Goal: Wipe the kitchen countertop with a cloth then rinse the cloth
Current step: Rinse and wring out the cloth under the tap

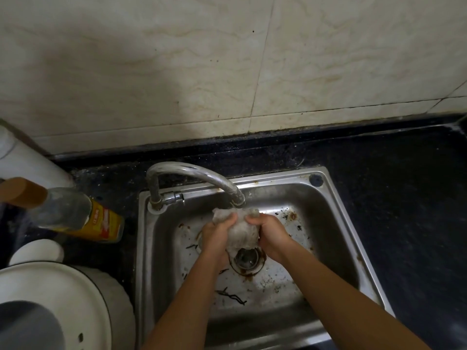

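Observation:
A pale grey cloth (241, 229) is bunched up between both hands, directly under the spout of the curved metal faucet (194, 176). My left hand (218, 237) grips its left side and my right hand (269, 233) grips its right side. Both hands are inside the steel sink (346, 223), just above the drain (246, 260). The black countertop (404, 185) surrounds the sink. I cannot tell whether water is running.
Food scraps and rust stains lie on the sink bottom. Left of the sink stand a yellow-labelled bottle (83, 218) lying tilted, a white cup (38, 251) and a white rice cooker (58, 304). A tiled wall rises behind the counter.

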`<state>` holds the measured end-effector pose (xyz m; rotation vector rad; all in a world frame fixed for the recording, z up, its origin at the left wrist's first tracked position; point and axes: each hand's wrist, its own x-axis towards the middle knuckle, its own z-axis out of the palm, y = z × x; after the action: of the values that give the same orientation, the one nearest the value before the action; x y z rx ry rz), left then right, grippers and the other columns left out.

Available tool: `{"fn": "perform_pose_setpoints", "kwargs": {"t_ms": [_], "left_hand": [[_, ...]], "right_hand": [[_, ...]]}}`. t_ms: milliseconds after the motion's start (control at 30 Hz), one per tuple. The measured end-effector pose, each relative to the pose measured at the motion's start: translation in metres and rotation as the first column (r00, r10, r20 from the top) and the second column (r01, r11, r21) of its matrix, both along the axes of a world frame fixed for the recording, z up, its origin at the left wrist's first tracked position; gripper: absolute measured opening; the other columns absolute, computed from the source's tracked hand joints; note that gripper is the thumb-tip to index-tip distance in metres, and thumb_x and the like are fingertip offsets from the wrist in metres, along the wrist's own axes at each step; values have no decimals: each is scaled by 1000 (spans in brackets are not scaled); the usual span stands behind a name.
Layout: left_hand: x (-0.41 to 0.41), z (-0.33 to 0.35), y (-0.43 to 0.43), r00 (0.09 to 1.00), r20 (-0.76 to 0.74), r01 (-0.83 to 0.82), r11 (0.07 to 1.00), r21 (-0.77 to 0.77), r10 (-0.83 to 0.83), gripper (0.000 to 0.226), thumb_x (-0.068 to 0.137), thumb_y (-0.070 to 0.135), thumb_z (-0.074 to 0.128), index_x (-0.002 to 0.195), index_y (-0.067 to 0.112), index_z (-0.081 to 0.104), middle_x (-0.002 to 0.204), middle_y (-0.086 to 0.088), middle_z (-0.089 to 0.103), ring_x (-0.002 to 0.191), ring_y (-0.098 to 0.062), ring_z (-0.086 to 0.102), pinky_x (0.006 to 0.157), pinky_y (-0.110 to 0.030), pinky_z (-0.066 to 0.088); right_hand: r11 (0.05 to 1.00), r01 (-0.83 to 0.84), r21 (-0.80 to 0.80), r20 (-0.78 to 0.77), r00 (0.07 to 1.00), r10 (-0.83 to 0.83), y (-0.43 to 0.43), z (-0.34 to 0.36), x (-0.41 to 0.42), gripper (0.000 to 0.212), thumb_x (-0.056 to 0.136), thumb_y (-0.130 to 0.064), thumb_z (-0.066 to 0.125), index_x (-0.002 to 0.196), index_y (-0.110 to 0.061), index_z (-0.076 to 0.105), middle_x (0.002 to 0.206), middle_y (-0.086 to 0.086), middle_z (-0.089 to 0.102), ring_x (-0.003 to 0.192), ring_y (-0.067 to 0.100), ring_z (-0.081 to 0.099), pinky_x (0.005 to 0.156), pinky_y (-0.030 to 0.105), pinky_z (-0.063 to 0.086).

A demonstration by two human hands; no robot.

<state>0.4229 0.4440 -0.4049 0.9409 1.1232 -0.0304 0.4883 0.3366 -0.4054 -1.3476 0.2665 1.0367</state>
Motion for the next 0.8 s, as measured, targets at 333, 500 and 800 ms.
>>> {"fn": "perform_pose_setpoints", "kwargs": {"t_ms": [333, 500, 800], "left_hand": [[9, -1, -5, 992, -123, -33, 999, -33, 28, 72, 62, 75, 62, 103, 16, 64, 100, -11, 69, 89, -31, 68, 83, -49, 55], [5, -2, 1, 992, -87, -98, 984, -149, 86, 61, 77, 69, 55, 100, 13, 66, 102, -15, 69, 93, -36, 67, 85, -55, 53], [0, -2, 2, 996, -56, -74, 997, -37, 72, 65, 57, 56, 80, 103, 12, 66, 99, -11, 70, 88, -33, 69, 81, -51, 56]], "right_hand": [[1000, -22, 21, 12, 1000, 22, -3, 7, -1, 32, 89, -20, 63, 114, -1, 63, 107, 15, 71, 99, 28, 69, 88, 43, 54], [1000, 5, -26, -14, 1000, -6, 0, 5, -1, 33, 92, -32, 59, 114, -8, 65, 109, 10, 71, 102, 26, 67, 88, 42, 55], [998, -63, 22, 19, 998, 62, 1, 15, -6, 26, 86, -11, 62, 111, -4, 65, 106, 13, 71, 97, 27, 69, 86, 42, 55]]}}
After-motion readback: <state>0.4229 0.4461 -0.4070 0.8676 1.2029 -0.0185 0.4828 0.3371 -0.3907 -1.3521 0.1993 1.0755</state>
